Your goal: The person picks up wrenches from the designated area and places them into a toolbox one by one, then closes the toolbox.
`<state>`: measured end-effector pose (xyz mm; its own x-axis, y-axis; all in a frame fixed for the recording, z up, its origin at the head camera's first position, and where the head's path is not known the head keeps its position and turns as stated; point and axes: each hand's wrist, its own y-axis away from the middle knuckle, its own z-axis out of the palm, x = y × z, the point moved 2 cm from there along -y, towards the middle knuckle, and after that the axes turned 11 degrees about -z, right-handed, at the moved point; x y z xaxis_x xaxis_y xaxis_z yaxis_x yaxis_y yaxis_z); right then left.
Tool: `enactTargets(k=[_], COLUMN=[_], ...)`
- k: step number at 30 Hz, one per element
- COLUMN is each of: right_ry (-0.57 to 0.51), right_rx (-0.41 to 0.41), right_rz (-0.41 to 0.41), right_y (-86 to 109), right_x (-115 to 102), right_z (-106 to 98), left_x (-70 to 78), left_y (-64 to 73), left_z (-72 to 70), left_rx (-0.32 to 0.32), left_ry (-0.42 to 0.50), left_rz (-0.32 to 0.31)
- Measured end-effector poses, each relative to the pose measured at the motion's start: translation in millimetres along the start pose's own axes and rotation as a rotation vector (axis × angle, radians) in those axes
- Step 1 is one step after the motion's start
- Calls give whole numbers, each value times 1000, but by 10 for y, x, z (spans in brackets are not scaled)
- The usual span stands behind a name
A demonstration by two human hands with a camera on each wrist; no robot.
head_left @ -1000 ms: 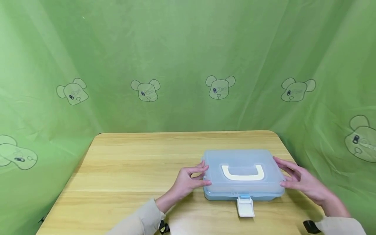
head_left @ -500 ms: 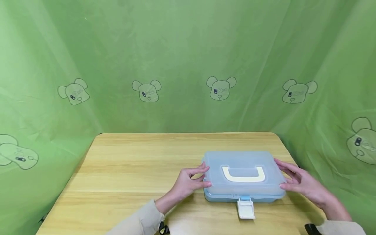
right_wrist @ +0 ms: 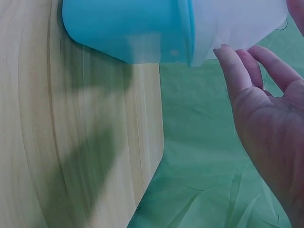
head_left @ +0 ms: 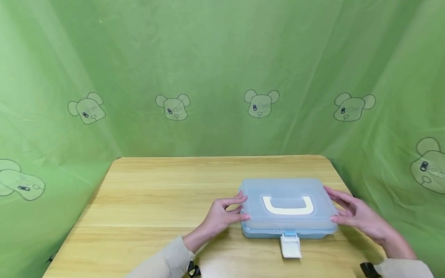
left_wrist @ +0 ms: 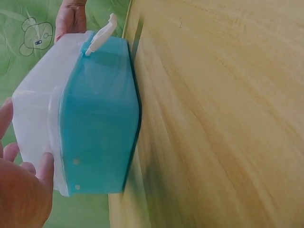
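A storage box (head_left: 288, 229) with a blue base sits on the right half of the table. Its frosted, see-through lid (head_left: 292, 187) is down on the base and carries a white folded handle (head_left: 290, 211). At the front a white latch (head_left: 290, 247) hangs loose, swung outward; in the left wrist view this latch (left_wrist: 102, 35) juts from the seam. My left hand (head_left: 222, 212) holds the lid's left end, thumb at the front corner and fingers farther back. My right hand (head_left: 359, 216) holds the right end likewise, fingertips on the lid's side in the right wrist view.
The wooden table (head_left: 156, 193) reaches well to the left of the box. A green curtain (head_left: 215, 58) printed with bear heads hangs behind and on both sides. Close to the box's right lies the table's right edge.
Hardly anything differs: the view shifts very slightly, while both hands stay at the lid's ends and the box keeps its place with the latch hanging.
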<state>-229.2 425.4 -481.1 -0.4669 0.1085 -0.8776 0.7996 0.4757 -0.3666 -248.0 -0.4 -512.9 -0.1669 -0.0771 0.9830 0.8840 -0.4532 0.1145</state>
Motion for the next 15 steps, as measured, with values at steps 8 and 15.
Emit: enactTargets(k=[8, 15], right_ry=[98, 146], right_rx=[1, 18], right_rz=[64, 120], right_y=[-196, -437], right_x=[15, 99], right_z=[15, 41], left_x=[58, 81], left_y=[-123, -312], left_z=[-139, -351], left_rx=[27, 43], left_ry=[-43, -54], left_rz=[8, 4])
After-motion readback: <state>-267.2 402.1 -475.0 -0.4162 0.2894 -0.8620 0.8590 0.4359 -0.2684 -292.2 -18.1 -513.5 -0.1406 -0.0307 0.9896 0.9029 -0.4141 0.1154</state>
